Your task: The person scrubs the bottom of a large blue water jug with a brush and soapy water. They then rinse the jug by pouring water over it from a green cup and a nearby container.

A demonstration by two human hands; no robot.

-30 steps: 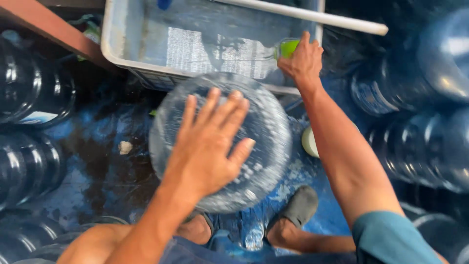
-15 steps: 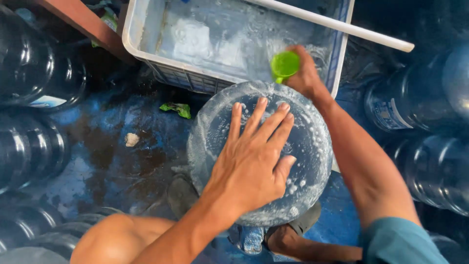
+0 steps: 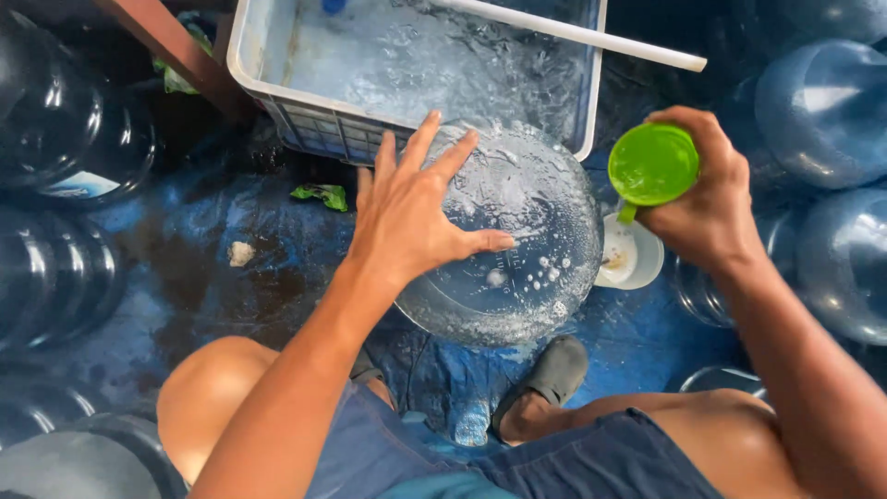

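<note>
Two hands are busy: my left hand lies flat, fingers spread apart, on the wet bottom of a big clear water jug between my knees. Its long axis runs up toward me, bottom up; its neck is hidden below. My right hand, fingers wrapped tight, grips a green cup just beside the jug, above a white bowl. Behind stands a grey crate, its top cut off.
</note>
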